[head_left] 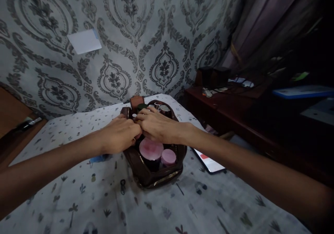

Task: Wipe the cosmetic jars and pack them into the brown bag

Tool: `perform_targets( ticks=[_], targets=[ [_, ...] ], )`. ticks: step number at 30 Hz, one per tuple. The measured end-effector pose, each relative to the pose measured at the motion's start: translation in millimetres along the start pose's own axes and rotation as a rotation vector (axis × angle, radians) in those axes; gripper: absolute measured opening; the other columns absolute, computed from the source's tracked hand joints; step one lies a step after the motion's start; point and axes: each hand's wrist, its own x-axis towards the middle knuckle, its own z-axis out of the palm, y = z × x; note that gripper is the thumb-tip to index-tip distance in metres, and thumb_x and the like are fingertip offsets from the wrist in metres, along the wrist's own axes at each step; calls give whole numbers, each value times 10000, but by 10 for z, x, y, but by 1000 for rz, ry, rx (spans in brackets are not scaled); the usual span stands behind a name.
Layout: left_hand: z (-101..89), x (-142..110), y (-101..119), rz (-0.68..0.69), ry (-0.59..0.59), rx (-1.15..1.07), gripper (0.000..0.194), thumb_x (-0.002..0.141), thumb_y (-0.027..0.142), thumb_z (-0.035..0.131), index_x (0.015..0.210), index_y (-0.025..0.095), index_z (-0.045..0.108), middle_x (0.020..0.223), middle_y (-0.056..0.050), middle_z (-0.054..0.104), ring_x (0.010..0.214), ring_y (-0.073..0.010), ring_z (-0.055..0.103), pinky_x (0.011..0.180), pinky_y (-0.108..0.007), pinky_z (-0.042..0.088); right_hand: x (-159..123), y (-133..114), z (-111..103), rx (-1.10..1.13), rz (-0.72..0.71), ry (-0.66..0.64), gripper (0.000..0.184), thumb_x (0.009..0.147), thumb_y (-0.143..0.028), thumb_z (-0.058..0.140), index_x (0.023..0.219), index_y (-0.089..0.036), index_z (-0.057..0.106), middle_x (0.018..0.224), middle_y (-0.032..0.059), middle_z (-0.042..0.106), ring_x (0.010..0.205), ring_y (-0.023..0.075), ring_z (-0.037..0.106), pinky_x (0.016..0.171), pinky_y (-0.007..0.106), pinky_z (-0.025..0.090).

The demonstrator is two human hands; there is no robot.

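A brown zippered toiletry bag [139, 169] lies unzipped on the bed, packed with jars and bottles. My left hand [120, 133] is at the bag's left side, its fingers curled over the opening; a ring shows on one finger. Right beside it, almost touching, my right hand [159, 124] reaches into the middle of the bag with bent fingers. What either hand grips is hidden. Nearest me in the bag sit a large pink-lidded jar [151, 148] and a smaller pink-lidded jar [168, 156]. Behind my right hand are a dark green lid [142, 106] and a silver-rimmed lid [165, 109].
The bag stands on a patterned white bedsheet [91, 199]. A phone [208, 161] with a lit screen lies at its right, partly under my right forearm. A small blue item [97, 158] is at the left. Farther right stands a dark red table [221, 112]; patterned wallpaper [167, 28] rises behind.
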Motion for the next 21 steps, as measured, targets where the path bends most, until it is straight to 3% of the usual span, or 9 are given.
perform_targets(
  ticks=[10, 16, 21],
  targets=[
    [73, -39, -84, 24, 111, -67, 149, 842, 142, 592, 819, 236, 705, 875, -20, 736, 885, -212, 660, 791, -321, 447, -5, 7, -46, 113, 43, -51, 163, 959, -208, 584, 1059, -141, 693, 1125, 101, 687, 1096, 264, 522, 940, 436, 285],
    [-13, -41, -98, -12, 77, -68, 140, 811, 120, 598, 830, 215, 699, 914, -44, 707, 860, -209, 618, 724, -296, 437, 9, 0, -93, 148, 111, -68, 171, 946, -231, 637, 1081, -160, 713, 1068, 101, 708, 1089, 271, 548, 945, 429, 295],
    [-88, -34, -159, -39, 115, -159, 74, 823, 158, 633, 848, 214, 675, 901, -21, 690, 932, -206, 603, 749, -289, 426, -11, 41, -68, 107, 96, -61, 178, 935, -240, 664, 1077, -161, 737, 1084, 116, 717, 1113, 290, 536, 948, 441, 296]
  ],
)
